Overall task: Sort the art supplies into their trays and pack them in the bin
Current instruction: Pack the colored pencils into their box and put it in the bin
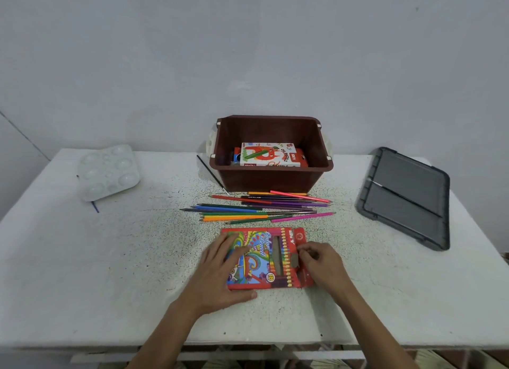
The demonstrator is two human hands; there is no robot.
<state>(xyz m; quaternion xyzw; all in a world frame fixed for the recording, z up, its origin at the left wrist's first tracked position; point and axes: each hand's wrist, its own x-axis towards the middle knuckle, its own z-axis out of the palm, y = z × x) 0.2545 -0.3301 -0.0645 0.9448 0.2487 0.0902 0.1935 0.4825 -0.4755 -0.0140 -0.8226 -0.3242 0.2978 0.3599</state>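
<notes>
Pencil box (261,258) — flat on table (110,272), my left hand (220,272) pressing it with straight fingers (230,244), my right hand (319,261) pinching its flap (294,260). Pencils (259,207) — loose, between box and bin (271,176).

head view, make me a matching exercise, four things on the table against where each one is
Things:
1. paint palette
2. oil pastels box
3. grey lid
4. colour pencil box

Places:
a. inside the brown bin
b. under the left hand and right hand, near the front edge
c. far left of the table
d. right side of the table

Pairs: 1-c, 2-a, 3-d, 4-b
</notes>
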